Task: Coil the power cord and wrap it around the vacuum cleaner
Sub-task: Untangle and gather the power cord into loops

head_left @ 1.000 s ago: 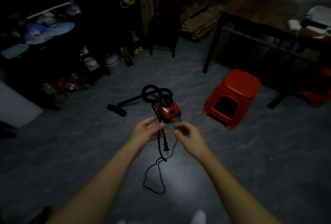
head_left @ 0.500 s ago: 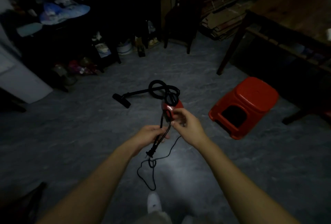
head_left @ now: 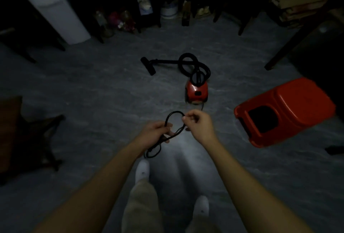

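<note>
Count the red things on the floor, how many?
2: the red vacuum cleaner ahead of the hands, and the red plastic stool on its right. The dark clutter behind could hide more.

No legible txt, no labels or brand marks — pic too dark, blurred
</note>
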A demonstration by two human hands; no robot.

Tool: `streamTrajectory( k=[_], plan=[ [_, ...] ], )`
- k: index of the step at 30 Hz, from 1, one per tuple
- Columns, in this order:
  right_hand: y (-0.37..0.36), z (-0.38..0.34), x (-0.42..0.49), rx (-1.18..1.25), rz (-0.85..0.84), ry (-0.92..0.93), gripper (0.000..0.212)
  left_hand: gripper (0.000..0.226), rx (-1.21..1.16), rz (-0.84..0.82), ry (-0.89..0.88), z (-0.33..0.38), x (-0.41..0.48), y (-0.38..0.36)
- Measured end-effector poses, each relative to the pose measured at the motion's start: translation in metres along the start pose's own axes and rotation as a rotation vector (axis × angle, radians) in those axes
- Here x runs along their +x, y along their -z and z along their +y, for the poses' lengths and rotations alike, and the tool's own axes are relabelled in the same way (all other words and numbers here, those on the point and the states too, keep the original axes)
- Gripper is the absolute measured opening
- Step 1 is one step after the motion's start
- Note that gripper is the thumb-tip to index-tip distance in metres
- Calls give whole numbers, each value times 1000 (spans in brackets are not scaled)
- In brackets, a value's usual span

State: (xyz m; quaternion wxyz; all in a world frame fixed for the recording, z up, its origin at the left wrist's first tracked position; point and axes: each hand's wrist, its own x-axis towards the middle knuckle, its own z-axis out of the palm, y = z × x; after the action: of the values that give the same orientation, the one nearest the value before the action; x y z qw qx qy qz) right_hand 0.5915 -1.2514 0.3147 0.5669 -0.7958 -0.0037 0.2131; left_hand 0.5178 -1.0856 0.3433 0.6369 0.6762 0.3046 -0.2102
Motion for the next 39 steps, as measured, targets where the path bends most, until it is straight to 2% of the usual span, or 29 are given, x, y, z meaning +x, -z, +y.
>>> streamTrajectory(
  k=[3, 8, 16, 19, 25, 29, 32, 35, 39],
  plan=[
    [18, 26, -18, 52, -39, -37, 4, 16, -118, 130, -11, -29, -16, -31],
    [24, 67, -41, 80, -67, -84, 6, 18, -144, 221, -78, -68, -31, -58],
    [-7, 142, -51, 119, -94, -133, 14, 22, -241, 248, 2, -149, 4, -64],
    [-27, 176, -49, 139, -94, -128, 10, 19, -352, 254, 17, -185, 29, -63],
    [-63, 274, -34, 125, -107, -144, 9, 17, -465, 251, 35, -255, 89, -80],
    [-79, 349, -11, -1, -120, -102, 10, 19, -527, 242, 52, -300, 134, -90],
    [-89, 398, 15, -169, -210, -36, 12, 24, -608, 244, 29, -324, 174, -81],
    [-100, 433, 48, -331, -390, 1, 20, 27, -745, 191, -24, -338, 223, -64],
    [-127, 463, 96, -333, -484, 37, 28, 11, -980, 119, -123, -343, 285, -46]
  ],
)
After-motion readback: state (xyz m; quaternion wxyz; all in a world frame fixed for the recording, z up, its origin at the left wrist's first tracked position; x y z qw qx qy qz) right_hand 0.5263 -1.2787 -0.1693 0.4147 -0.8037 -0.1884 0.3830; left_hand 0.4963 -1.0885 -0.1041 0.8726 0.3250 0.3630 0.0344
